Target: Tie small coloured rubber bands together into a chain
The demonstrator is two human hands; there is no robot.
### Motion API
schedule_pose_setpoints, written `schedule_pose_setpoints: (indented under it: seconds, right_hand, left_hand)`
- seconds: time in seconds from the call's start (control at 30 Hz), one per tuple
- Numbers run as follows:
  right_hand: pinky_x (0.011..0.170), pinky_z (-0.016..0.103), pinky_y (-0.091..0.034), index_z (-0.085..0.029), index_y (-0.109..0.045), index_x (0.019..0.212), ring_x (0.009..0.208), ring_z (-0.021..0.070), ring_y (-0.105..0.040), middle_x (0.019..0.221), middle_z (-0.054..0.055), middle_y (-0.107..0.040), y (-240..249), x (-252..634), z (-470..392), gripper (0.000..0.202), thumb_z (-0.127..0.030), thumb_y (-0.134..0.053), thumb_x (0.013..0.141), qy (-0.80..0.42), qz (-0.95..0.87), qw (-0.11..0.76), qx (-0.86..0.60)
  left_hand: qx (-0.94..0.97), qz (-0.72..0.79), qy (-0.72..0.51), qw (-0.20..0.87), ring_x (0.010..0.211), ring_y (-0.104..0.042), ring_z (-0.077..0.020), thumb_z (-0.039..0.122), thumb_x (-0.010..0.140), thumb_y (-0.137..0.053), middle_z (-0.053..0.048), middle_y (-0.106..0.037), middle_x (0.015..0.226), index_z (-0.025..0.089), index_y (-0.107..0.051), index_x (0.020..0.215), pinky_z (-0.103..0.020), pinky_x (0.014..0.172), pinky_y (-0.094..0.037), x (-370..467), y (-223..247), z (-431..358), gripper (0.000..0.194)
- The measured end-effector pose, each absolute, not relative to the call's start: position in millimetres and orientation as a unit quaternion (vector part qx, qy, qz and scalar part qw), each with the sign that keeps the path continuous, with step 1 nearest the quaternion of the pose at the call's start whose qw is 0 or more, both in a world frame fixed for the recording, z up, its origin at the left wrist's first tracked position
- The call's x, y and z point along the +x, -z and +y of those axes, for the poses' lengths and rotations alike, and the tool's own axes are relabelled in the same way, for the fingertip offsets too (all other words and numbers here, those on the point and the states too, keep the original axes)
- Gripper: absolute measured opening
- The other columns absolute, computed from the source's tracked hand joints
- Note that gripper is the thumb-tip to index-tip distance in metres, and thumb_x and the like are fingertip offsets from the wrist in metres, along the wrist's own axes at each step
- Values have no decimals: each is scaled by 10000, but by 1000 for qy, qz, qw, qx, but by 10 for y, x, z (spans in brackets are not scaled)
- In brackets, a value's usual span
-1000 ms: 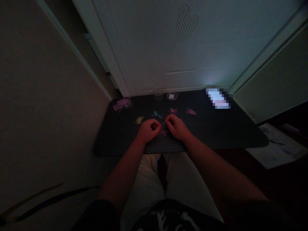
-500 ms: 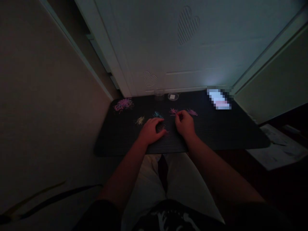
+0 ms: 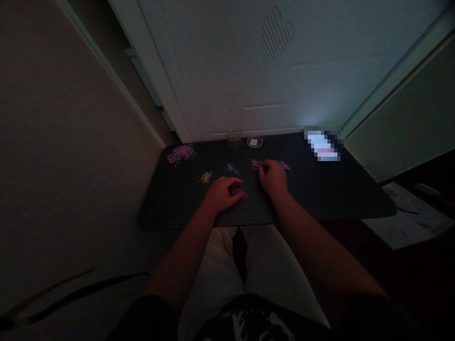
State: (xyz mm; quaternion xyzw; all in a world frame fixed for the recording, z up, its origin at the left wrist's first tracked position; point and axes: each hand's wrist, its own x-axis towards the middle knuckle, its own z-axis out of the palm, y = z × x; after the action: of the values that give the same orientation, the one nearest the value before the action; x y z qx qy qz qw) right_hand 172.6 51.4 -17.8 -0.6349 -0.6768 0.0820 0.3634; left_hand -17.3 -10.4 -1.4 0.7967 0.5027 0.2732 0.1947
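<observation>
My left hand (image 3: 223,193) rests on the dark table, thumb and fingers apart, curved around a small pile of mixed thin coloured strands (image 3: 241,193). Part of that pile is hidden by the hand. My right hand (image 3: 273,177) has its fingertips pinched together beside a pink pile of strands (image 3: 254,164); what lies in the pinch is too small to make out. Partly behind the right hand is a purple pile (image 3: 284,165). A blue pile (image 3: 232,168) lies just beyond the left hand, and a pale yellow pile (image 3: 205,177) is to its left.
A large pink-purple heap (image 3: 182,154) lies at the table's (image 3: 330,194) far left corner. At the back edge stand a clear tub (image 3: 234,138) and a round clear lid (image 3: 255,142) with a white label. A lit, blurred-out screen (image 3: 322,145) is at the back right.
My right hand has shifted slightly onto the near side of the purple pile, covering more of it. My left hand has moved slightly toward me, uncovering more of the blue pile.
</observation>
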Motion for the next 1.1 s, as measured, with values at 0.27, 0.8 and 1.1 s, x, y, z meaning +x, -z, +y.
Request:
schedule_pose_setpoints:
  seconds: [0.27,0.8,1.1]
  right_hand:
    - [788,369,-421,-155,-615,874,839,242,-572,880,119,-653,151,1731,442,226,-177,-396,822,-113,-657,404,-626]
    - [755,319,-430,-167,-613,870,823,201,-580,871,80,-644,149,1732,410,242,-161,-376,821,-162,-709,409,-552]
    - [659,253,-394,-181,-638,786,686,138,-534,735,10,-591,73,1722,300,122,-195,-562,690,-212,-856,266,-390]
  left_hand:
    - [747,509,-330,272,834,-651,-139,221,779,-592,-20,-703,911,191,-606,1025,-280,794,-499,-178,95,-76,247]
    - [710,523,-383,276,781,-633,-118,41,752,-374,-36,-676,916,153,-623,938,-262,746,-518,-237,144,-26,330]
    - [699,521,-406,273,771,-618,-125,61,732,-417,-42,-657,879,148,-608,922,-260,716,-515,-240,151,-24,283]
